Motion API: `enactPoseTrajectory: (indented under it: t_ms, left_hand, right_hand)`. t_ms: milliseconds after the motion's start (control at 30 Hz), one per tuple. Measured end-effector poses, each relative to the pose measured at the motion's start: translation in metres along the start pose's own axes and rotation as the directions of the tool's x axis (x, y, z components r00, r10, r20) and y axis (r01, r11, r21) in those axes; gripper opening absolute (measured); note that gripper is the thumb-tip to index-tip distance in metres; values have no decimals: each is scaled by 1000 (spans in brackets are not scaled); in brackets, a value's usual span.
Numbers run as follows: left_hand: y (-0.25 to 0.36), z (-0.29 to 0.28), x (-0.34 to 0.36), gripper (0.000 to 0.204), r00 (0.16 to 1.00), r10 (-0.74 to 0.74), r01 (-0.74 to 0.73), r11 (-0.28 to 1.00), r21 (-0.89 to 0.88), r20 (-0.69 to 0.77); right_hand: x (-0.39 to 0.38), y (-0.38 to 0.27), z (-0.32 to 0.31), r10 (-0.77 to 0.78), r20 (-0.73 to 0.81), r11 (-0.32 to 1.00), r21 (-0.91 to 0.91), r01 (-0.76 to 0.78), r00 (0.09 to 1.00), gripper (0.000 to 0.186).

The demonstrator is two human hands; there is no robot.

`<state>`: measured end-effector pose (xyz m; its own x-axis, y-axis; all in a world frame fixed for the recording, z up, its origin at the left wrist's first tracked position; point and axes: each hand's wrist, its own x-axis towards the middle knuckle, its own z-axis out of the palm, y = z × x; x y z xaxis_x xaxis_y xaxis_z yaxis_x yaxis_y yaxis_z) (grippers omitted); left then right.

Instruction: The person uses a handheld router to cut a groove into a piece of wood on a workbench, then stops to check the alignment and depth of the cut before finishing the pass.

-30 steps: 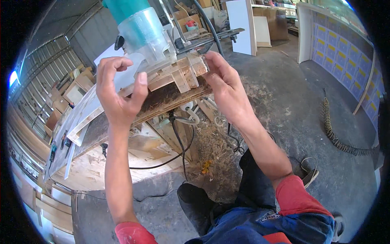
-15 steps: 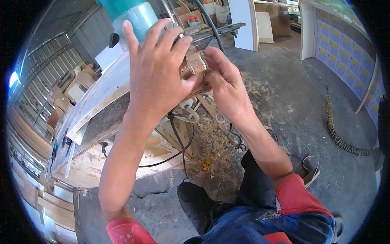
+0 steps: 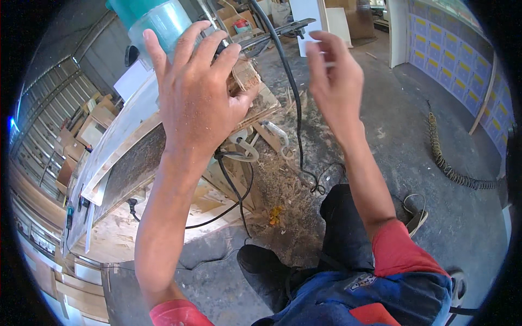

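Note:
My left hand [image 3: 198,89] lies over a short block of wood [image 3: 244,76] with a rough, splintered end. Its thumb and index finger straddle the block, while the other fingers fan out toward a teal power tool [image 3: 163,24] with a translucent collar. The palm side is hidden. To the right, my right hand [image 3: 337,81] is raised in the air, apart from the wood. Its fingers are bent, with a gap between them and the thumb, and look slightly blurred. A wooden board edge [image 3: 266,108] shows below the block.
A pale board [image 3: 122,138] tilts over a wooden workbench [image 3: 128,239] at left. A black cable [image 3: 293,87] hangs between my hands. Sawdust [image 3: 283,195] covers the floor near my feet. A coiled hose [image 3: 448,165] lies at right, and a metal clamp [image 3: 283,33] sticks out at the back.
My right hand has left the wood block and moved up and to the right, uncovering the board and the hanging cable. My left hand has stayed on the block; the view has shifted slightly.

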<state>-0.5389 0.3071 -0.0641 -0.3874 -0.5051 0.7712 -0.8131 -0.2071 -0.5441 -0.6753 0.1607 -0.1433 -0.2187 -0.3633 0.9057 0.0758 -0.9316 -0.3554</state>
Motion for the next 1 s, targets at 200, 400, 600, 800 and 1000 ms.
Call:
enactPoseTrajectory:
  t_ms: [200,400,600,800,1000]
  left_hand:
    - [1,-1,1,43,1000,-1,1,1000,8,7]
    - [1,-1,2,50,1000,18,-19,999,-29,-23]
    - [1,-1,2,50,1000,14,-14,999,-31,-12]
    - [1,-1,1,51,1000,17,-17,999,-37,-14]
    - [1,-1,1,49,1000,13,-14,999,-32,-14]
  right_hand:
    - [-1,41,35,-94,11,994,-57,95,995,21]
    - [0,30,39,360,409,462,703,-541,839,43]
    - [-4,26,41,389,384,503,673,-542,837,46]
    - [0,11,45,425,288,551,670,-497,858,48]
    - [4,5,47,518,371,326,748,-579,771,44]
